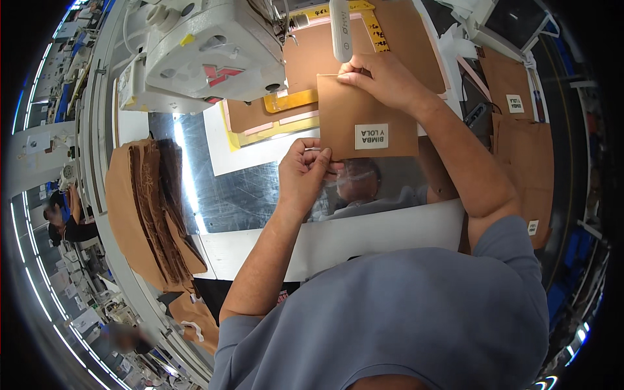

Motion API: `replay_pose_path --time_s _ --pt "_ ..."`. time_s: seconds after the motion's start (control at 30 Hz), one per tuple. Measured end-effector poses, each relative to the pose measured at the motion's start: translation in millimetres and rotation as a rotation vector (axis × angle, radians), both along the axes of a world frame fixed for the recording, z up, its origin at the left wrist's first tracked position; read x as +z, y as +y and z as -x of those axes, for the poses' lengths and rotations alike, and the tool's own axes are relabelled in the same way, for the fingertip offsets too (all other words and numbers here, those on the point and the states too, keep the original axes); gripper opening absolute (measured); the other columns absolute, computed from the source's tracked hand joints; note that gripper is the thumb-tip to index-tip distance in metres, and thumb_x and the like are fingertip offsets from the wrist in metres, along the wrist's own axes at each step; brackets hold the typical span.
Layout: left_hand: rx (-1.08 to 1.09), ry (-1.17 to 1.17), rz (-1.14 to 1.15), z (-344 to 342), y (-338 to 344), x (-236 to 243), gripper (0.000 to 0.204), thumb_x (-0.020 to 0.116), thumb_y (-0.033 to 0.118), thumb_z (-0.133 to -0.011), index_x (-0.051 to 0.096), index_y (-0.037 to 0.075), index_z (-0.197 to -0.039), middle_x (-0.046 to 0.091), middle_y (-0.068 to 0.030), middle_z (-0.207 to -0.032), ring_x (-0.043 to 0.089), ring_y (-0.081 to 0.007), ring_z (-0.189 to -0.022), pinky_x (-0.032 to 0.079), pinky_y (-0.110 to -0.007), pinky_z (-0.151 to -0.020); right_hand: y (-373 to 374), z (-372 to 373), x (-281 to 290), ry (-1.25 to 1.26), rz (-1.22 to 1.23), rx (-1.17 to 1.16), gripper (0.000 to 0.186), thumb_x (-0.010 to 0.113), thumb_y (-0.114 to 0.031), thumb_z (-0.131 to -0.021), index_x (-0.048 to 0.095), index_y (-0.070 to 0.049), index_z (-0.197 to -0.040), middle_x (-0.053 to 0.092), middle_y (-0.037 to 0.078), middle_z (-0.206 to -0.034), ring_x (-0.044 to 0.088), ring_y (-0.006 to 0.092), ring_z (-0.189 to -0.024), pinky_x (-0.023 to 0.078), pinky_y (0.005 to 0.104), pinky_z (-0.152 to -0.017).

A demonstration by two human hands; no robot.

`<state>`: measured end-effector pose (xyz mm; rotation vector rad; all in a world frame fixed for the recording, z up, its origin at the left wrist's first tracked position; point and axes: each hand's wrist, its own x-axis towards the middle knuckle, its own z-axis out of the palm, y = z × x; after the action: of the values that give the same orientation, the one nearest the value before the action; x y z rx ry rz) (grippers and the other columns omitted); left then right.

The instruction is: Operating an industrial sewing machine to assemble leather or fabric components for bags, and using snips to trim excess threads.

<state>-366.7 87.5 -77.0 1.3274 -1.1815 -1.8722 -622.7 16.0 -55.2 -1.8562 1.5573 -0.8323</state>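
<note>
A square brown fabric panel (344, 120) with a white printed label (371, 136) sewn near its lower middle is held up over the shiny metal sewing bed (260, 195). My left hand (304, 170) pinches the panel's lower left corner between thumb and fingers. At the upper edge my right hand (380, 78) grips it, thumb on the near face. Behind the panel lies a template with yellow and pink strips (291, 101) and brown fabric in it. To the left of that stands the white sewing machine head (208, 55).
A thick stack of brown fabric pieces (146, 214) hangs at the left edge of the table. More labelled brown panels (525, 169) lie at the right. A white oblong device (340, 29) hangs above my right hand. Other people (68, 214) sit in the left background.
</note>
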Motion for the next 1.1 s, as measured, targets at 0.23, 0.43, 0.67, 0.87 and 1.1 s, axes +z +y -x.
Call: replay_pose_path --time_s 0.23,0.43,0.67,0.87,1.1 --pt "0.106 -0.186 0.226 8.8 -49.1 0.0 0.032 0.071 0.017 -0.104 0.049 0.001 -0.121 0.076 -0.0163 -0.088 0.075 -0.0165 -0.07 0.056 -0.023 -0.057 -87.9 5.7 -27.3 0.042 0.244 0.111 0.035 0.076 -0.037 -0.094 0.075 -0.003 -0.103 0.076 0.015 -0.093 0.074 0.0316 -0.087 0.057 0.0417 -0.081" --pt "0.19 -0.208 0.438 12.5 -73.5 -9.6 0.016 0.072 0.01 -0.102 0.062 -0.002 -0.107 0.072 -0.0074 -0.08 0.067 -0.0087 -0.063 0.051 -0.021 -0.055 -170.5 5.9 -78.9 -0.392 0.319 0.331 0.01 0.075 0.0 -0.09 0.071 -0.001 -0.082 0.067 0.01 -0.074 0.064 0.0163 -0.071 0.052 0.0322 -0.063" --pt "0.007 -0.665 1.003 -9.1 -80.8 -9.5 0.017 0.081 0.008 -0.092 0.077 0.005 -0.108 0.059 0.0011 -0.07 0.05 -0.0079 -0.057 0.045 -0.025 -0.054 -206.6 -1.3 -105.5 -1.621 -0.424 0.423 0.009 0.073 -0.004 -0.091 0.069 -0.004 -0.083 0.07 0.013 -0.087 0.071 0.0233 -0.081 0.062 0.0343 -0.081" --pt "-0.184 -0.987 1.278 -16.5 -94.0 -5.6 0.027 0.08 0.024 -0.093 0.08 0.013 -0.117 0.066 0.0004 -0.068 0.06 -0.016 -0.058 0.048 -0.033 -0.061 -180.1 -16.4 -81.3 -1.553 -0.399 0.001 0.009 0.079 -0.007 -0.085 0.07 -0.005 -0.085 0.072 0.014 -0.086 0.073 0.0249 -0.075 0.065 0.0382 -0.074" --pt "-0.324 -1.023 1.33 -20.6 -103.9 -2.4 0.031 0.076 0.031 -0.096 0.079 0.014 -0.122 0.081 -0.0061 -0.094 0.075 -0.0199 -0.073 0.055 -0.034 -0.074 -164.0 -25.7 -53.6 -1.39 -0.457 -0.205 0.01 0.08 -0.006 -0.086 0.071 -0.003 -0.087 0.07 0.013 -0.08 0.072 0.0242 -0.068 0.064 0.0345 -0.064"
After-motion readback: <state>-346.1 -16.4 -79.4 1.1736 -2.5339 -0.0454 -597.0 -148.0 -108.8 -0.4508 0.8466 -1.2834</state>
